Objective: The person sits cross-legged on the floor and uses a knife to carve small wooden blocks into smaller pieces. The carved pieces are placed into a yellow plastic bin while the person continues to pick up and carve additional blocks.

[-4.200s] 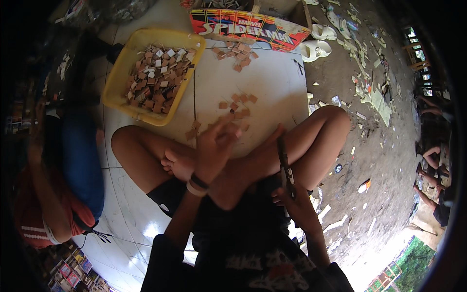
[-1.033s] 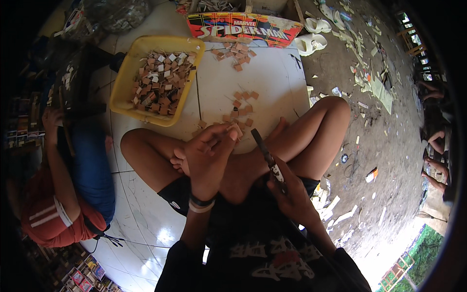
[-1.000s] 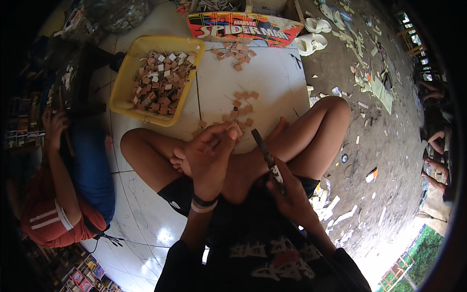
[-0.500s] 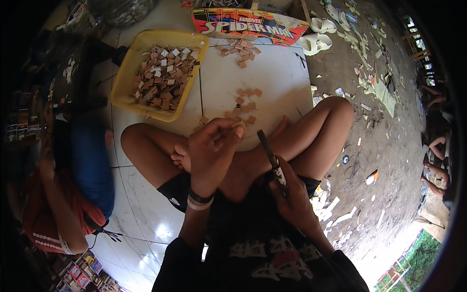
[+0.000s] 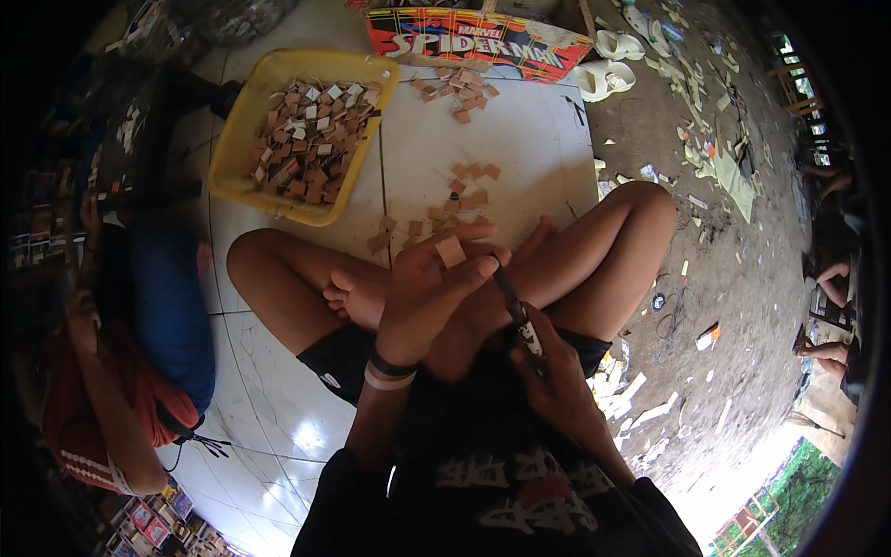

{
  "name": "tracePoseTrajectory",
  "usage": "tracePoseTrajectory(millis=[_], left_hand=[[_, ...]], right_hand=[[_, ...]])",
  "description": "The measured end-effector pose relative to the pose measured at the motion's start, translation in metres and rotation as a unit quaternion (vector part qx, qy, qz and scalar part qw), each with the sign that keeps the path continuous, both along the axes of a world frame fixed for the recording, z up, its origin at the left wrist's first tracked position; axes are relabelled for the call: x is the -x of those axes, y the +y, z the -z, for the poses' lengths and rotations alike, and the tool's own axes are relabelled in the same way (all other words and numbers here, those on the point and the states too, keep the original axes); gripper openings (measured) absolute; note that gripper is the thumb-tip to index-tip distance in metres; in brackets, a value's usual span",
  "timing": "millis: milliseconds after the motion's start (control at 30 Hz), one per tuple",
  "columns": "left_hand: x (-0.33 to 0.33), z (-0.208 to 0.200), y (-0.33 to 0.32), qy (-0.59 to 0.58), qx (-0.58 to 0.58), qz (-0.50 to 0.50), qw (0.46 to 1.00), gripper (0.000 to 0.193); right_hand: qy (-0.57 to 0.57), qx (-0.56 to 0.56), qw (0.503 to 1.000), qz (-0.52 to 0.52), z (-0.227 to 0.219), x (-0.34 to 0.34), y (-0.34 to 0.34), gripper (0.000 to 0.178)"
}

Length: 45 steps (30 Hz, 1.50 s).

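Observation:
My left hand [image 5: 427,295] is closed, with a small tan square piece [image 5: 450,251] lying against its fingers. Its thumb and fingertip meet at the tip of a dark, flat-bladed tool [image 5: 510,295]; whether they pinch something there is hard to see. My right hand [image 5: 549,362] grips that tool by its black-and-white handle, blade slanting up and left. Just beyond my left hand, several similar brown squares [image 5: 477,199] lie loose on the white tiles, some with thin pale strands or sticks. More squares [image 5: 461,88] are scattered farther off.
A yellow plastic basin [image 5: 219,158] heaped with brown and white squares stands far left. A colourful printed box [image 5: 478,42] sits at the far edge, beside pale clogs [image 5: 605,80]. Scraps litter the dirt floor [image 5: 640,251] at right. Another person in red [image 5: 111,408] sits at left.
My left hand has turned and moved right to the blade's tip, exposing the square against its fingers. The tool has shifted slightly down, still in my right hand.

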State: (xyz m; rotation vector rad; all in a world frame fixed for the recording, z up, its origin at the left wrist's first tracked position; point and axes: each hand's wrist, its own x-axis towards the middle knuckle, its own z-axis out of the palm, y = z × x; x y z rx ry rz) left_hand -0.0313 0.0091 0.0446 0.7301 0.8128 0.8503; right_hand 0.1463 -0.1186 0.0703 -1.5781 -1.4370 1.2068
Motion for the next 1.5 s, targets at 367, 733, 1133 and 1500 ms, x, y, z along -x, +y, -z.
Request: tracePoseTrajectory(millis=[367,733,1133,1500], left_hand=[[0.008,0.009,-0.011,-0.091,0.154,0.034,0.983,0.013],[0.013,0.014,-0.005,0.044,0.015,-0.058,0.997,0.026],[0.007,0.017,-0.007,0.094,-0.099,-0.004,0.991,0.018],[0.006,0.015,-0.008,0.077,-0.115,-0.016,0.99,0.019]], right_hand=[[0.515,0.301,0.801,-0.048,-0.004,-0.016,-0.013,0.052],[0.277,0.291,0.914,0.049,-0.008,-0.012,-0.006,0.058],[0.348,0.368,0.862,0.011,-0.04,-0.015,0.009,0.07],[0.377,0.369,0.849,0.036,-0.036,-0.013,0.003,0.061]])
